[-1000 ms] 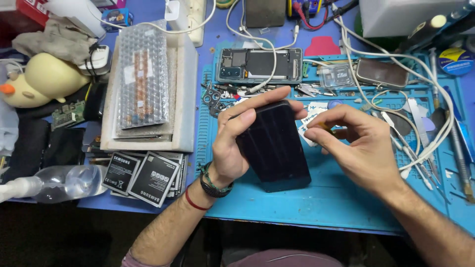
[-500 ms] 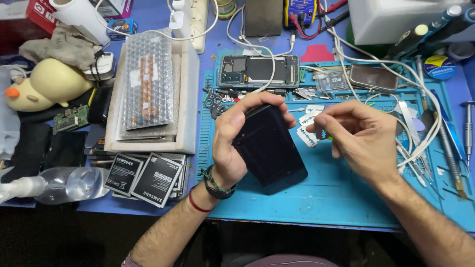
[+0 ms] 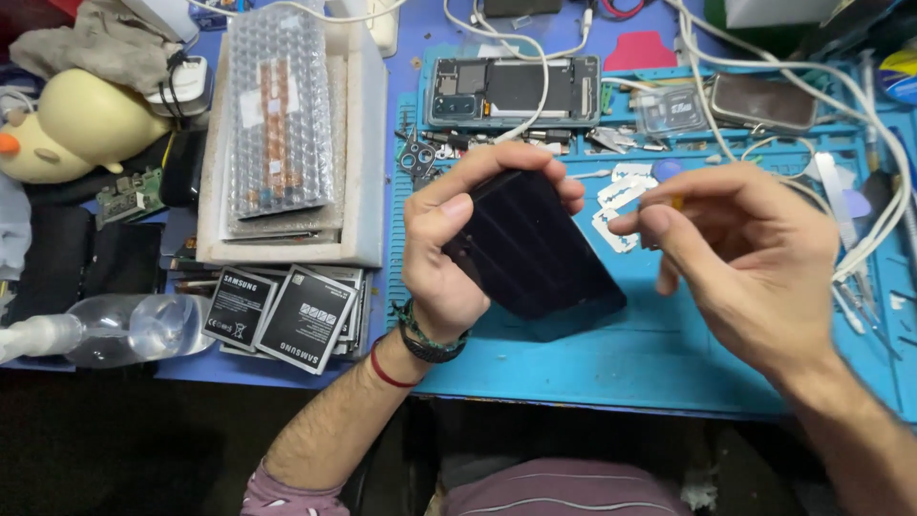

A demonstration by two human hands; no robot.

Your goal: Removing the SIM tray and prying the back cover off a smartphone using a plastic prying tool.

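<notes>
Sleeves of purple cloth show at the bottom edge, and both bare arms reach up over a smooth blue work mat (image 3: 611, 368). On the left wrist sit a red band and a dark beaded band. The left hand (image 3: 449, 258) is wrapped around a flat black phone (image 3: 535, 244), shiny and shaped like a long box with round corners. The thumb lies across its near face and the fingertips (image 3: 535, 158) curl over the far edge, so the grip is tight. The phone is held up, tilted, over the middle of the mat. The right hand (image 3: 745, 248) is just beside it, not touching. Its thumb and first finger are pinched together on something tiny with a bit of yellow showing; what it is cannot be told. The other fingers are bent loosely. To the left lie flat black batteries (image 3: 287, 315) in a pile, next to a clear plastic bottle (image 3: 115, 330). Farther back a sheet of bumpy bubble wrap (image 3: 277, 115) rests on a white foam box. Beside it sits a soft yellow duck toy (image 3: 81, 124). At the far edge lies an opened phone (image 3: 511, 91) with its insides showing, and white cables (image 3: 841, 105) loop across the mat.
</notes>
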